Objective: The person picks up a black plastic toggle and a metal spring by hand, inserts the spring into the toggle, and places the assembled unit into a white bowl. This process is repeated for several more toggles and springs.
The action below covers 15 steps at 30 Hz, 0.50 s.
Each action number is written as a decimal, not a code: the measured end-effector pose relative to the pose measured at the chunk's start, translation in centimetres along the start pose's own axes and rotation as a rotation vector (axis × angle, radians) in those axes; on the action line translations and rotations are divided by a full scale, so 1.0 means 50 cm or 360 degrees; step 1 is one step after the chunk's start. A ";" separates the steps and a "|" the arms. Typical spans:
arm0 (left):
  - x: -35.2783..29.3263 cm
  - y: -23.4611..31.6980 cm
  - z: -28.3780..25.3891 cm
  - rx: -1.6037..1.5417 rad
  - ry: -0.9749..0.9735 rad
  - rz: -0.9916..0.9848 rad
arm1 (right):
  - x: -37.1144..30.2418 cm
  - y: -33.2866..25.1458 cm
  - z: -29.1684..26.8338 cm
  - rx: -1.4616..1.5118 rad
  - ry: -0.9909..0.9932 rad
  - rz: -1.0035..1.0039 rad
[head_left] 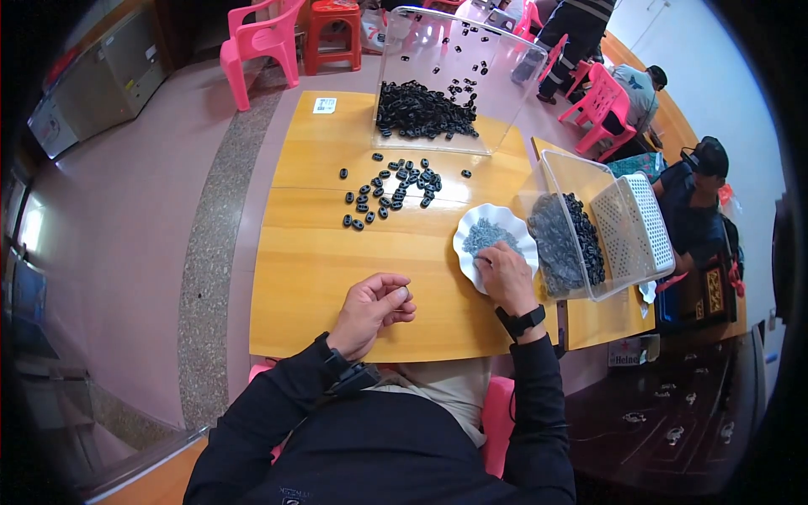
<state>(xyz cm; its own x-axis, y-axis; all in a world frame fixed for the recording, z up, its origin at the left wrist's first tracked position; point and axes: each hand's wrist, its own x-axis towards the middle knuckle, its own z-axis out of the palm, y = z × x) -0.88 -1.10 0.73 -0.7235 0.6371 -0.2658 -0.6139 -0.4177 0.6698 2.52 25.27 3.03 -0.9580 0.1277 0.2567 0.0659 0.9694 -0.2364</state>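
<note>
My left hand [376,310] is held above the near part of the wooden table, its thumb pressed to the curled fingers. A tiny dark bit shows at the fingertips, too small to name. My right hand [507,276] reaches over the near rim of a white scalloped dish [465,266], fingertips pinched together among many small grey-blue pieces [491,233]. Whatever those fingers hold is hidden. Beyond my hands, several small black oval parts with two holes [404,179] lie scattered on the table.
A clear bin [429,145] with a heap of black parts [425,111] stands at the table's far side. Right of the dish, another clear bin [596,296] holds black parts and clear bags, beside a white perforated basket [644,220]. People sit nearby, some around pink chairs [602,105].
</note>
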 end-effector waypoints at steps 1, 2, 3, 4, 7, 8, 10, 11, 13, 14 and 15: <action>-0.001 0.000 0.001 0.0047 0.0009 0.0014 | 0.001 0.004 0.003 0.0008 0.0003 0.0004; -0.001 -0.001 0.000 0.0049 0.0006 0.0014 | 0.001 0.007 0.006 0.0016 0.0006 0.0009; -0.001 -0.002 -0.003 0.0083 0.0027 0.0004 | 0.002 0.009 0.008 0.0017 0.0009 0.0009; 0.000 -0.002 -0.004 0.0118 0.0048 -0.0005 | 0.003 0.011 0.009 0.0006 0.0012 0.0007; -0.001 0.001 -0.002 0.0113 0.0082 -0.0016 | 0.004 0.016 0.015 0.0013 0.0025 0.0001; -0.001 0.001 -0.002 0.0114 0.0081 -0.0016 | 0.005 0.017 0.016 0.0030 0.0034 -0.0004; -0.001 0.000 -0.002 0.0139 0.0070 -0.0038 | 0.005 0.018 0.015 0.0065 0.0030 -0.0013; -0.001 -0.001 -0.003 0.0139 0.0071 -0.0037 | 0.005 0.018 0.014 0.0099 0.0025 -0.0021; -0.001 -0.003 -0.004 0.0132 0.0071 -0.0052 | 0.007 0.015 0.010 0.0131 0.0013 -0.0016; 0.000 -0.005 -0.006 0.0132 0.0072 -0.0052 | 0.009 0.014 0.010 0.0162 -0.0001 -0.0011; 0.001 -0.006 -0.007 0.0139 0.0056 -0.0067 | 0.010 0.017 0.011 0.0161 0.0001 -0.0009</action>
<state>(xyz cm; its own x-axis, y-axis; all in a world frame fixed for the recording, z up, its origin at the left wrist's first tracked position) -0.86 -1.16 0.28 -0.7093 0.6291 -0.3181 -0.6152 -0.3319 0.7151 1.93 26.06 2.46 -0.9581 0.1227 0.2589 0.0321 0.9439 -0.3286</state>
